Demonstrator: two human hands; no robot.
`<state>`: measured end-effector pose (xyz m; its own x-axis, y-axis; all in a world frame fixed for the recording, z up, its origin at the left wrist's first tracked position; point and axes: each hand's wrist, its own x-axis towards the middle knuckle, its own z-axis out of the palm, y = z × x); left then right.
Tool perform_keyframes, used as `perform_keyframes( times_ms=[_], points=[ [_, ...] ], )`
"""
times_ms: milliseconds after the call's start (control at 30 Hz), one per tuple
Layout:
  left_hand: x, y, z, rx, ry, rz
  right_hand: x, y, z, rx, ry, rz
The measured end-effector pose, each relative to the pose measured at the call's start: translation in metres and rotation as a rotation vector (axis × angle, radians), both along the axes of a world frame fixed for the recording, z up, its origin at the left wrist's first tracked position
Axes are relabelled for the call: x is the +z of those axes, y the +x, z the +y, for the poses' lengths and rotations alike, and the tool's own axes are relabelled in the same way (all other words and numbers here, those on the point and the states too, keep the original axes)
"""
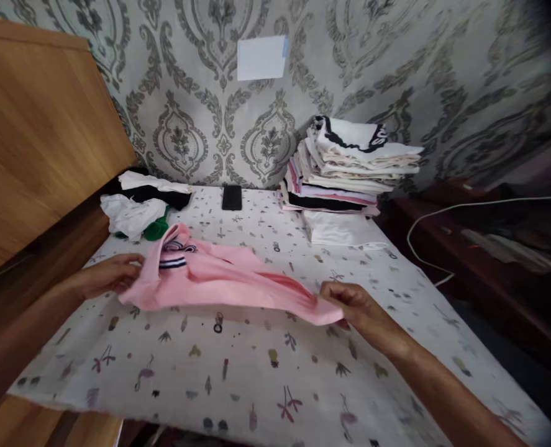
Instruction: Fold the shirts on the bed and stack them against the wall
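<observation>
Pink fabric spans the gap between the hands: the shirt lies crosswise over the tabletop, to the right of the left hand and to the left of the right hand.

Head view. The long axis of the shirt runs from hand to hand, its right end slanting slightly nearer the person. The end with the striped trim lies beside the left hand; the narrower end meets the right. Neither hand is clearly the nearer, for each is at one end. The right hand is closed on its corner, thumb and curled fingers pinching the cloth. The left hand has its fingers partly bent at the opposite edge; blur and overlap conceal the contact, so whether it grips cannot be told. The near edge of the shirt appears to be raised a little, with shading beneath it.

Surroundings, relative to the hands: loose clothes, white, black and green, lie beyond the left hand; the phone lies beyond the shirt, in the span between the hands; the stack of folded garments stands beyond the right hand, with a white cloth at its near side.
</observation>
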<state>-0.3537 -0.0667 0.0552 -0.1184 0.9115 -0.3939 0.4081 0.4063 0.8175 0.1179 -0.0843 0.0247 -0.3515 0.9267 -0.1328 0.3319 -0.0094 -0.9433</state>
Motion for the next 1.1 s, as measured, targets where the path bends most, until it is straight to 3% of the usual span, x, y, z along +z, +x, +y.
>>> perform_keyframes(
  times_ms=[67,100,167,233,300,333,433,500,567,667,767,833,967,1100],
  points=[
    [-0.007,-0.010,-0.008,-0.094,-0.128,0.115,-0.004,0.028,-0.005,0.094,-0.076,-0.108],
    [-0.010,-0.011,-0.008,-0.103,-0.076,0.193,-0.008,0.039,-0.002,0.075,-0.049,-0.186],
    [-0.012,-0.004,-0.003,-0.135,0.099,0.367,-0.018,0.057,0.013,-0.105,0.132,-0.391],
    [-0.011,0.014,0.004,-0.185,0.278,0.562,-0.030,0.074,0.042,-0.292,0.412,-0.615],
    [-0.009,0.038,0.008,-0.286,0.419,0.715,-0.043,0.090,0.078,-0.307,0.662,-0.760],
    [-0.009,0.050,0.007,-0.366,0.471,0.750,-0.049,0.096,0.096,-0.277,0.713,-0.812],
    [-0.012,0.074,-0.002,-0.657,0.483,0.730,-0.066,0.110,0.136,-0.221,0.634,-0.921],
    [-0.013,0.074,-0.010,-0.720,0.385,0.763,-0.072,0.112,0.145,-0.231,0.587,-0.950],
    [-0.011,0.062,-0.017,-0.668,0.305,0.813,-0.073,0.102,0.141,-0.294,0.623,-0.957],
    [-0.005,0.036,-0.025,-0.518,0.250,0.778,-0.062,0.062,0.112,-0.343,0.722,-0.873],
    [-0.006,0.018,-0.032,-0.300,0.158,0.745,-0.044,0.003,0.068,-0.102,0.755,-0.687],
    [-0.011,0.014,-0.038,-0.226,0.078,0.743,-0.035,-0.033,0.040,0.050,0.722,-0.719],
    [-0.023,0.024,-0.048,-0.242,0.072,0.786,-0.029,-0.068,0.019,0.107,0.695,-0.938],
    [-0.030,0.036,-0.053,-0.355,0.229,0.888,-0.032,-0.064,0.032,0.043,0.602,-0.954]
  ],
)
